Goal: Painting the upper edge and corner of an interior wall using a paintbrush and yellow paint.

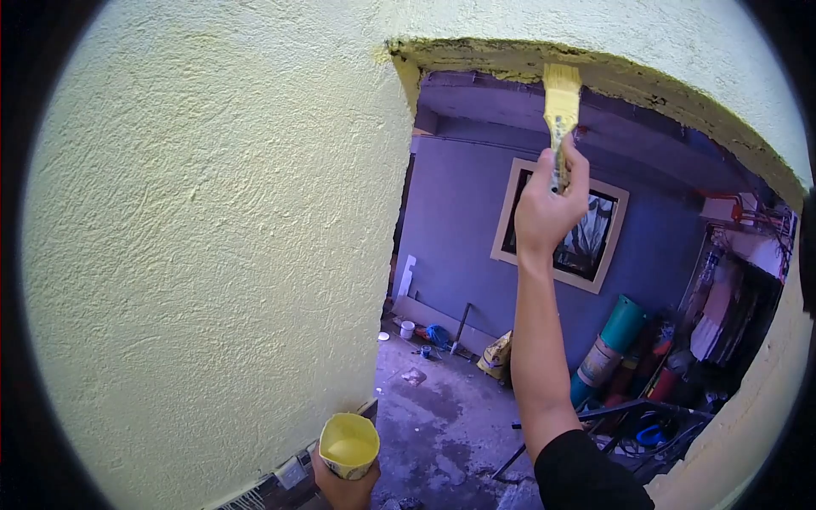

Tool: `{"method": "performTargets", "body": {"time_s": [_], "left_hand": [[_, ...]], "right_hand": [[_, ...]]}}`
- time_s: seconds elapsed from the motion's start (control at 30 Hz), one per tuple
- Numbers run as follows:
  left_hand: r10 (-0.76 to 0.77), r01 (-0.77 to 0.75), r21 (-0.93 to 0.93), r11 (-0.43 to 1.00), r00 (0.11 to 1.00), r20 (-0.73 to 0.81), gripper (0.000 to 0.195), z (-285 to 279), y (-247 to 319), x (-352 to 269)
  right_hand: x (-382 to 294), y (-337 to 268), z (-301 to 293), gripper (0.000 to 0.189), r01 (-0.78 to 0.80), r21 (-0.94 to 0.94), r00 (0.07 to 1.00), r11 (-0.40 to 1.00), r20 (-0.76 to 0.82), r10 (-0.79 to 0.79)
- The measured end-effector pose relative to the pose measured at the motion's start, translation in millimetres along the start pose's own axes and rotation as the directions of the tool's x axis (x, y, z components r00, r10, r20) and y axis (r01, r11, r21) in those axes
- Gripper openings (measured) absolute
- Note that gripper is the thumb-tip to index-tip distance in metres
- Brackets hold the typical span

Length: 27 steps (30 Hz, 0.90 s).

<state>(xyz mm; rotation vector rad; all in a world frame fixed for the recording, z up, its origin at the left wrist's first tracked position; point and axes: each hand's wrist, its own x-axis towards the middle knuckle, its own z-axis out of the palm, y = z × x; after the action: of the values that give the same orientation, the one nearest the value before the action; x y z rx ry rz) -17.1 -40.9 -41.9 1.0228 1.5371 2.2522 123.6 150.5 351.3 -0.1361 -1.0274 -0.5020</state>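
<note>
My right hand is raised and grips the handle of a flat paintbrush, bristles upward. Yellow paint coats the bristles and ferrule. The bristle tips are at the rough underside of the opening's top edge, where bare patches and dark marks show; whether they touch cannot be told. Low in the view, my left hand holds a cup of yellow paint with its open top facing me. A textured, pale yellow wall fills the left side, close to the cup.
Through the opening are a purple wall, a framed window and a stained concrete floor. A green cylinder, a yellow sack, a white bucket and a black metal frame stand or lie below. Hanging clothes are at right.
</note>
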Motion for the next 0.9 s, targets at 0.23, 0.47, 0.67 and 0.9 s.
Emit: {"method": "performTargets", "body": {"time_s": [0.23,0.47,0.67,0.9], "left_hand": [[-0.044,0.043,0.011,0.999,0.998,0.036,0.084,4,2,-3],[-0.096,0.096,-0.065,0.993,0.995,0.016,0.084,8,1,-4],[-0.044,0.046,-0.071,0.996,0.999,0.026,0.080,6,-4,-4],[-0.100,0.099,-0.069,0.993,0.995,-0.011,0.080,2,3,-4]], "right_hand": [[22,-2,0,0.021,0.074,-0.032,0.997,0.997,-0.006,-0.074],[11,-19,-15,0.021,-0.104,0.099,0.990,0.990,-0.083,0.112],[16,-20,10,0.021,0.115,-0.052,0.992,0.992,-0.055,-0.118],[5,-31,11,0.022,-0.015,0.032,0.997,0.999,0.082,0.012]]}}
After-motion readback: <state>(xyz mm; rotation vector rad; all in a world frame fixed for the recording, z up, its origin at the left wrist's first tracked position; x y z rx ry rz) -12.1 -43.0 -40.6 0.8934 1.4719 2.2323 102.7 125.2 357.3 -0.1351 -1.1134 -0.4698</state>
